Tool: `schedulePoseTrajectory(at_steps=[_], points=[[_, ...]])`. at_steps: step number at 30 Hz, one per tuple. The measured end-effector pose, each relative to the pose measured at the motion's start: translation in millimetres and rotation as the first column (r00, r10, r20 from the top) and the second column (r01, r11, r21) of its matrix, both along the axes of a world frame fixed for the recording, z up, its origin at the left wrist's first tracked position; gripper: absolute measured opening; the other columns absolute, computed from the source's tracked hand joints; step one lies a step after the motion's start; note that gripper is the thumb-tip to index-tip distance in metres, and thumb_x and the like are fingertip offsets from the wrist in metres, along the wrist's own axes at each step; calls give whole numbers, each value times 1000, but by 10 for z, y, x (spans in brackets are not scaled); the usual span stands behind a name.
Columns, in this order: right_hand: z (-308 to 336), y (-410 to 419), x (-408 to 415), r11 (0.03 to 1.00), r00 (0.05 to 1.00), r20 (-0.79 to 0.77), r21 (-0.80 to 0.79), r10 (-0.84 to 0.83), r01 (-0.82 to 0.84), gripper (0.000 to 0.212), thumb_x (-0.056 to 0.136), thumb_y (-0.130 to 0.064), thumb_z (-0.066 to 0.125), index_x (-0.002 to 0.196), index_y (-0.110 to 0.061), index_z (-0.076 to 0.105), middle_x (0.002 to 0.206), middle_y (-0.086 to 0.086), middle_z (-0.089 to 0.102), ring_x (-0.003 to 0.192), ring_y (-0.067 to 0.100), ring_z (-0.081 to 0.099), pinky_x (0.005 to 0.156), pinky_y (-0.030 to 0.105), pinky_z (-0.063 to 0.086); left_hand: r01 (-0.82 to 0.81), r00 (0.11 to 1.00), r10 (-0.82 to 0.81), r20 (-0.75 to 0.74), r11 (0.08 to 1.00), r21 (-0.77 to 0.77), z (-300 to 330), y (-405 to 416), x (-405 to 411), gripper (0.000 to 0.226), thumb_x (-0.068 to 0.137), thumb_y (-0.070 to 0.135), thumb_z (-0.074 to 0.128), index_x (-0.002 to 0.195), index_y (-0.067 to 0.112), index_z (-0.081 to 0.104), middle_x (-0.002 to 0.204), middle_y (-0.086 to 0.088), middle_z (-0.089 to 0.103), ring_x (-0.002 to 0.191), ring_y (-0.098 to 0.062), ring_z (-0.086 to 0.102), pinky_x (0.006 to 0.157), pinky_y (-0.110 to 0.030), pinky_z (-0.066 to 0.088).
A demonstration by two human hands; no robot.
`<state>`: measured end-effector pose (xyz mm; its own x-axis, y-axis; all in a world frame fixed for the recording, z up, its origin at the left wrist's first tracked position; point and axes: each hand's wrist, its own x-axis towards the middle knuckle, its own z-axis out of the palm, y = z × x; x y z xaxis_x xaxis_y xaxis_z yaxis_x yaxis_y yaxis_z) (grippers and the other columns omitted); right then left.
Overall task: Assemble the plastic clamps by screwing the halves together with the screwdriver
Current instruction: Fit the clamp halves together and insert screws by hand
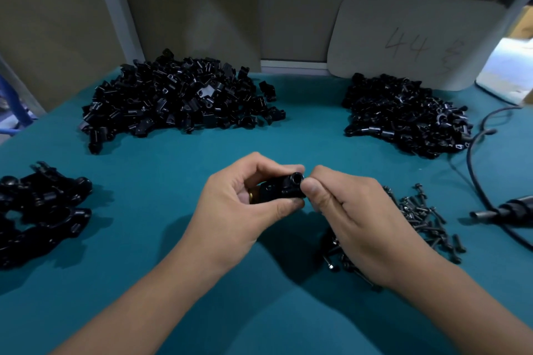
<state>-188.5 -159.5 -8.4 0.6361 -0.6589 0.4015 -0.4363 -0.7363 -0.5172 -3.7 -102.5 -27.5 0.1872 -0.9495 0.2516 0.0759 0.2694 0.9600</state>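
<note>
Teal-covered bench, beige partition panels behind, a card marked "44" propped at far right.

Item 1: left hand, fingers and thumb curled round a black clamp assembly held above mid-bench; a brass-coloured insert shows at its left end.
Item 2: right hand, thumb and forefinger pinched at the clamp's right end, touching it; whether a screw sits between the fingertips cannot be told.
Item 3: the clamp's long axis runs left to right between the two hands, an open round bore facing up and toward the far side.
Item 4: loose screws, scattered just right of and under the right hand.
Item 5: screwdriver, powered and corded, lying at the right edge, tip pointing left toward the hands; cable looping to the far side. The right hand is the nearer; judged the one to fetch it.
Item 6: pile of clamp halves, far left; second pile, far right.
Item 7: larger black pieces at near left, possibly finished clamps.
</note>
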Motion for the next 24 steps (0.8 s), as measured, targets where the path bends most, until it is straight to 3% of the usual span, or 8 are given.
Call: schedulePoseTrajectory(at_steps=[6, 10, 13, 16, 18, 22, 24], points=[[8, -12, -33, 999, 999, -42, -29, 26, -27, 20, 110, -52, 42, 99, -36, 45, 91, -21, 53, 79, 10, 54, 62, 27, 36, -7, 999, 6, -43, 1000, -28, 14, -14, 25, 31, 75, -6, 85, 100, 2, 70, 115, -10, 81, 111, -29, 77, 98, -40, 61], [17, -6, -41, 999, 998, -52, -48, 21, -23, 29, 112, -55, 34, 85, -44, 36, 78, -22, 51, 68, 12, 52, 56, 29, 32, 13, 1000, -13, 11, 1000, -13, -10, -11, 5, 31, 78, -15, 82, 98, 6, 72, 110, -9, 82, 104, -26, 78, 92, -36, 63], [22, -8, -38, 997, 994, -100, -77, -38, 30, 30, 107, -66, 28, 85, -49, 38, 79, -26, 55, 66, 10, 52, 55, 30, 30, 11, 1000, -11, 18, 1000, -14, -16, -14, 6, 29, 78, -11, 84, 97, 8, 72, 109, -9, 82, 104, -29, 78, 94, -43, 63], [13, -9, -38, 998, 995, -99, -59, -21, 16, 28, 103, -69, 36, 99, -41, 41, 94, -26, 54, 78, 6, 55, 61, 26, 37, 13, 1000, -12, 27, 999, -32, 2, -3, 32, 30, 77, -1, 89, 100, 8, 71, 111, -7, 81, 105, -26, 78, 91, -36, 64], [8, -12, -37, 998, 995, -95, -62, 1, -7, 28, 103, -64, 38, 101, -36, 43, 96, -21, 54, 80, 11, 54, 63, 32, 44, 26, 999, -25, 46, 999, -27, -2, 3, 41, 29, 79, -8, 85, 100, 7, 70, 110, -6, 82, 103, -22, 79, 88, -32, 63], [-5, -29, -34, 997, 998, -61, -80, -12, 7, 36, 108, -59, 37, 94, -28, 48, 86, -12, 54, 75, 14, 54, 59, 35, 44, -12, 996, 12, 84, 1000, 2, 7, -5, 15, 26, 76, 6, 88, 92, 20, 73, 103, -7, 81, 92, -25, 77, 91, -47, 64], [-15, -34, -35, 997, 999, -51, -75, -9, 6, 37, 110, -58, 37, 91, -27, 47, 82, -11, 53, 72, 15, 52, 57, 33, 39, -20, 996, 20, 92, 1000, 5, 19, -5, 8, 26, 74, 11, 88, 91, 26, 75, 99, -6, 81, 88, -23, 77, 88, -42, 65]])
